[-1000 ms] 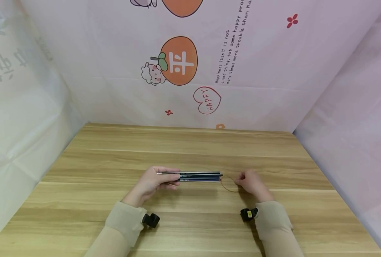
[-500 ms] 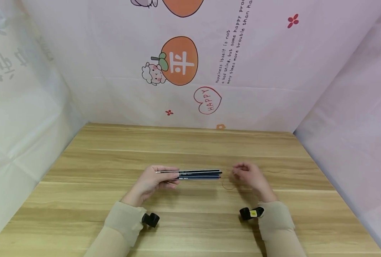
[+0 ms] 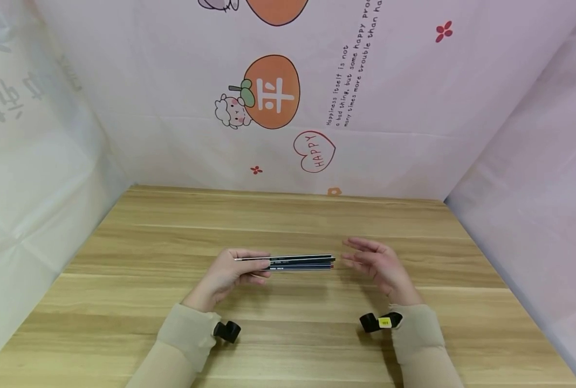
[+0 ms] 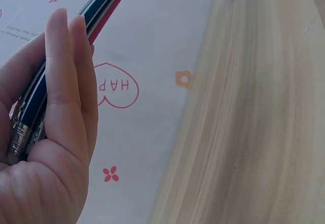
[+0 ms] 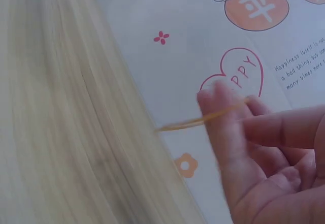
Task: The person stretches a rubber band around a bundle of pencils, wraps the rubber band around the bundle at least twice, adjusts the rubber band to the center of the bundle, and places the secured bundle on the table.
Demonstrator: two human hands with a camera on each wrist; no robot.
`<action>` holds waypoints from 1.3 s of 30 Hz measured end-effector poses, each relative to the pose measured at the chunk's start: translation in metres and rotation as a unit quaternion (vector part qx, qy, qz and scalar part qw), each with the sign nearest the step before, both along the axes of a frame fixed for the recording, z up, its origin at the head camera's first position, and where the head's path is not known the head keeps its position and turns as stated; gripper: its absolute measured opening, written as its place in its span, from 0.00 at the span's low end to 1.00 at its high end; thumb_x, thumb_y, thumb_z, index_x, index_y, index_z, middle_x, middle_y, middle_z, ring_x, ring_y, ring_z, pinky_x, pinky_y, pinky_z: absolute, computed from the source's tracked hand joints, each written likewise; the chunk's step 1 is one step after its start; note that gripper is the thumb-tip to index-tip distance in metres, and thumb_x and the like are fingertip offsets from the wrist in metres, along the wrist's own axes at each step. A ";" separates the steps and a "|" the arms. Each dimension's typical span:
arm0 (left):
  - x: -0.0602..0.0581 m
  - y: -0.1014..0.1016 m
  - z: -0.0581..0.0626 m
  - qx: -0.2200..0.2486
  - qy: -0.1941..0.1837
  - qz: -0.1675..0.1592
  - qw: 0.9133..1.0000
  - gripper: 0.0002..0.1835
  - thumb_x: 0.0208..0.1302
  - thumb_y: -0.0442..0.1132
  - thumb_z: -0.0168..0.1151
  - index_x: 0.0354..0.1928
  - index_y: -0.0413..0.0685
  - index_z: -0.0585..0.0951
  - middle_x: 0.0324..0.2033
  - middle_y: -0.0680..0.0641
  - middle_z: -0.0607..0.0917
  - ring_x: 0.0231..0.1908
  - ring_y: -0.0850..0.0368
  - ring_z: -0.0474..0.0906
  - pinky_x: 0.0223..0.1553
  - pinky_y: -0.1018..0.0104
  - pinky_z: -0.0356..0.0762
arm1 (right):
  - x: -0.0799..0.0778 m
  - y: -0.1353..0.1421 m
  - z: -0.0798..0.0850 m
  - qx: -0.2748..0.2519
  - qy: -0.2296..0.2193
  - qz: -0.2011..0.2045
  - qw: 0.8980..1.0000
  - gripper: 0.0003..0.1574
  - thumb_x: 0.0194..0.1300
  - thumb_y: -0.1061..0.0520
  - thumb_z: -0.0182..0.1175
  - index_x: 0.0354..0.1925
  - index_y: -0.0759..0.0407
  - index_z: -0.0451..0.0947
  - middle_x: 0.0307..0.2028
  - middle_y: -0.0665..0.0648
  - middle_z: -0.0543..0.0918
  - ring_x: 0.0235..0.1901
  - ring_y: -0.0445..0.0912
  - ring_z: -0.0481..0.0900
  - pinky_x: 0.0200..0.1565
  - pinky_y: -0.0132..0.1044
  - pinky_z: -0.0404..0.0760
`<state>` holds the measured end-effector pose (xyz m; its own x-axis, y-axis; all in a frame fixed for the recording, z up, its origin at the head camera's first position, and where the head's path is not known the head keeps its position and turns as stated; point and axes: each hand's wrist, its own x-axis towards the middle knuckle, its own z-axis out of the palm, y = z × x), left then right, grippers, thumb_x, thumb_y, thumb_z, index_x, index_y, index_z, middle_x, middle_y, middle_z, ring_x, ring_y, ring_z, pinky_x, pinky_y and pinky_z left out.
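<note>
My left hand (image 3: 232, 274) grips a bundle of several dark pencils (image 3: 304, 263) above the table, lying roughly level and pointing right. In the left wrist view, metal ferrules and eraser ends (image 4: 19, 140) sit near the palm, and a red pencil (image 4: 112, 11) shows among the dark ones. Right of the bundle's far end is my right hand (image 3: 380, 267), its fingers spread apart and bent. It holds a thin yellow rubber band (image 5: 183, 126), which stretches across a fingertip in the right wrist view. The band appears apart from the pencils.
Beneath both hands lies a wood-grain table (image 3: 288, 334). A white printed cloth (image 3: 390, 156) rises behind its back edge, with more cloth at both sides. Black wrist cameras (image 3: 227, 331) are strapped over the sleeves.
The right hand has moved slightly up and toward the pencil ends, its fingers spreading from a pinch on the rubber band. The left hand and pencils have stayed almost still.
</note>
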<state>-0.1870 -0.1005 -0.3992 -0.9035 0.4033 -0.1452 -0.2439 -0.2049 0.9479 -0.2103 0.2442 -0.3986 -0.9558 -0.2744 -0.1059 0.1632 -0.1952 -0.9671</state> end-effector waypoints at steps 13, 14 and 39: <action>0.001 -0.001 0.001 0.002 0.003 0.002 1.000 0.27 0.54 0.32 0.67 0.54 0.25 0.73 0.39 0.38 0.85 0.33 0.53 0.85 0.39 0.59 0.84 | 0.004 -0.007 0.006 0.037 -0.005 -0.036 0.999 0.18 0.64 0.54 0.59 0.49 0.62 0.75 0.47 0.51 0.83 0.43 0.45 0.83 0.33 0.28 0.84; 0.001 -0.001 0.001 0.002 0.003 0.002 1.000 0.27 0.53 0.32 0.67 0.54 0.25 0.73 0.39 0.37 0.85 0.33 0.53 0.85 0.39 0.59 0.85 | 0.004 -0.008 0.006 0.051 -0.003 -0.029 0.998 0.21 0.64 0.52 0.58 0.51 0.63 0.74 0.47 0.51 0.83 0.44 0.45 0.82 0.37 0.29 0.84; 0.001 0.000 0.001 -0.004 0.019 -0.001 1.000 0.26 0.54 0.35 0.67 0.54 0.28 0.74 0.43 0.33 0.83 0.35 0.51 0.84 0.39 0.59 0.85 | 0.015 -0.042 0.014 -0.002 0.101 0.129 0.986 0.33 0.66 0.64 0.54 0.66 0.66 0.57 0.65 0.58 0.66 0.59 0.46 0.69 0.54 0.43 0.79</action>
